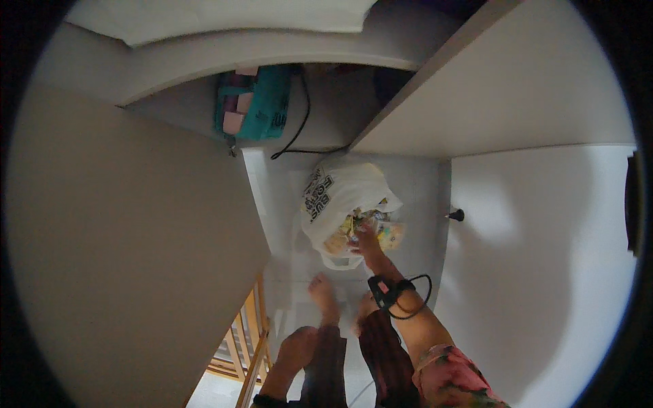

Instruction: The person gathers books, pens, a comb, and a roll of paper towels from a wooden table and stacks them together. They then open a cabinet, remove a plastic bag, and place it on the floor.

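Note:
A white plastic bag (347, 188) with dark printing rests on the floor in front of my feet. Its mouth faces me to the right, and packets in colourful wrappers (392, 234) show there. My right hand (366, 240) reaches into that mouth and touches the packets; whether its fingers grip one is unclear. A black strapped device (385, 290) with a looped cable sits on my right forearm. My left hand (298, 344) is low beside my left leg, its fingers mostly hidden, so I cannot tell what it holds.
Ahead, a teal bag (268, 112) with pink items stands in an open recess, a black cable (306, 112) beside it. Panels flank me left (143, 229) and right (490, 92). A dark doorstop (456, 214) juts from the white surface at right. Wooden slatted rails (250, 311) stand lower left.

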